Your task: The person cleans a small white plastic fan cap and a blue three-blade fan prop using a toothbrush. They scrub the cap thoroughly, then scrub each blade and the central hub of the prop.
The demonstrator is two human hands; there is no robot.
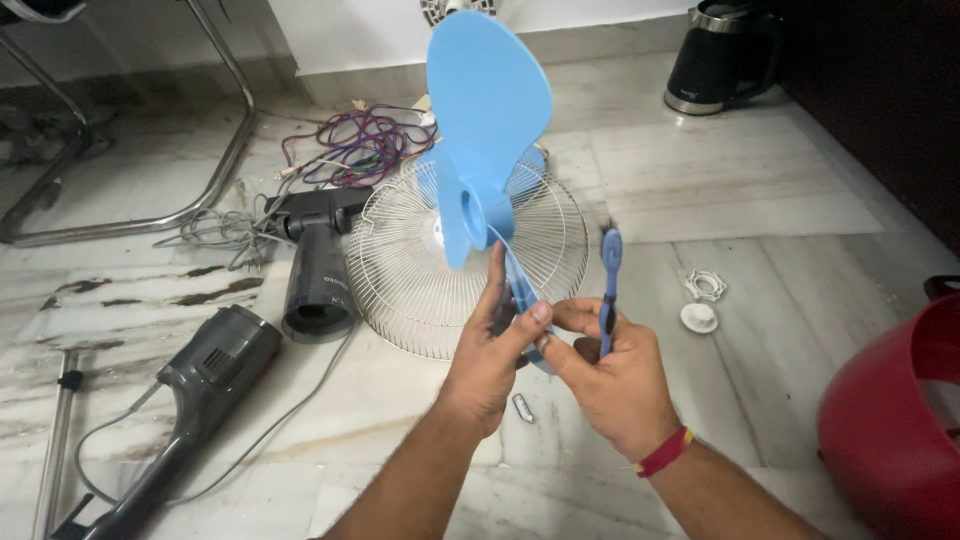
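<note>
A light blue plastic fan blade [488,110] is held up above the marble floor, one blade pointing up. My left hand [495,355] grips its lower blade from the left, thumb across the edge. My right hand [610,385] pinches the same lower blade with thumb and forefinger and also holds a blue-handled toothbrush [609,285] upright in its fingers. A red thread band circles my right wrist. Behind the blade lies a white wire fan grille [400,270] flat on the floor.
A dark grey vacuum body [205,370] and its nozzle [318,270] lie left, with tangled cables [365,145] behind. White fan nut and cap [702,300] sit right. A red tub [895,420] stands at right edge, a black kettle [720,55] at back, chair legs [130,215] far left.
</note>
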